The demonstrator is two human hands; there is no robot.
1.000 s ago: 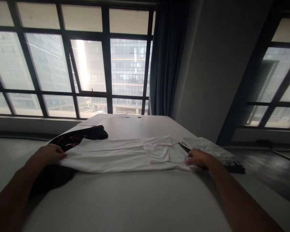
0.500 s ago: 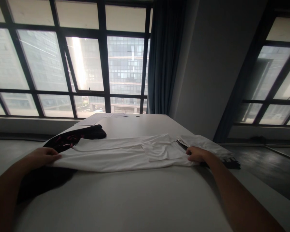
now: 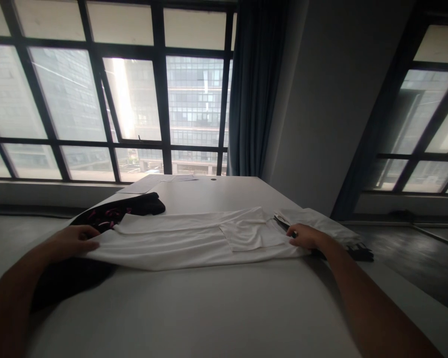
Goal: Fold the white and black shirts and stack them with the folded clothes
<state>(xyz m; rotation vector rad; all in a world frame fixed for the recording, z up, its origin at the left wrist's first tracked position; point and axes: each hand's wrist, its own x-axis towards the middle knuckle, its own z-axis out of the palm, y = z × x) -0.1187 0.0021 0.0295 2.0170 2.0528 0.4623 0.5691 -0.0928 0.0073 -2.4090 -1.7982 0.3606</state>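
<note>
A white T-shirt (image 3: 186, 243) lies stretched sideways across the table, folded into a long strip with a sleeve-like flap turned over near its right part. My left hand (image 3: 76, 240) pinches the left end of the shirt between thumb and fingers. At the other end, my right hand (image 3: 302, 236) is closed on the fabric, close to a dark edge. Under and behind my left hand lies a black garment (image 3: 142, 203) with pink markings. Beyond my right hand rests a pale folded cloth (image 3: 321, 223), with something dark under its right end.
The white table (image 3: 216, 308) runs away from me toward large windows (image 3: 130, 99). Papers (image 3: 144, 185) lie at its far left corner. A dark blue curtain (image 3: 252, 99) and a grey pillar (image 3: 321, 99) stand behind it.
My left hand has shifted slightly to the right with the shirt's end, and the shirt's near edge has come a little closer to me. My right hand has hardly moved.
</note>
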